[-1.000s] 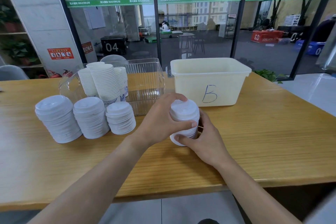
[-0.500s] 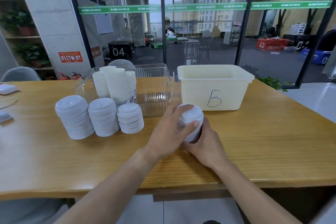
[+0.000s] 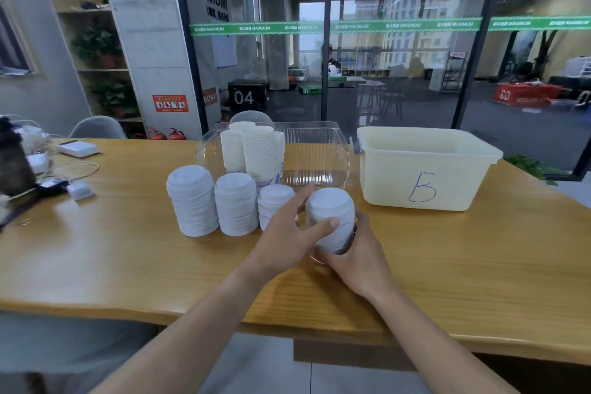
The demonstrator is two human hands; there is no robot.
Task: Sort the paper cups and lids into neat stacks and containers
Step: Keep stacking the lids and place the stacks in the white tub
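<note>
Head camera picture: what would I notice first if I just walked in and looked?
First, the two hands in the middle: the left hand and the right hand hold a stack of white lids just above the wooden table. To their left stand three more lid stacks. Behind are paper cups in a clear bin, and on the right a cream bin marked B.

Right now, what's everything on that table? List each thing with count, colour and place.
lid stacks: three, white, standing in a row left of centre
held lid stack: one, white, centre, between both hands
cup stacks: several, white, inside the clear bin's left end
clear bin: one, transparent, behind the lid stacks
bin marked B: one, cream, right rear
table: one, wooden
gadgets and cables: white and dark, far left
left hand: grips held stack
right hand: grips held stack
</note>
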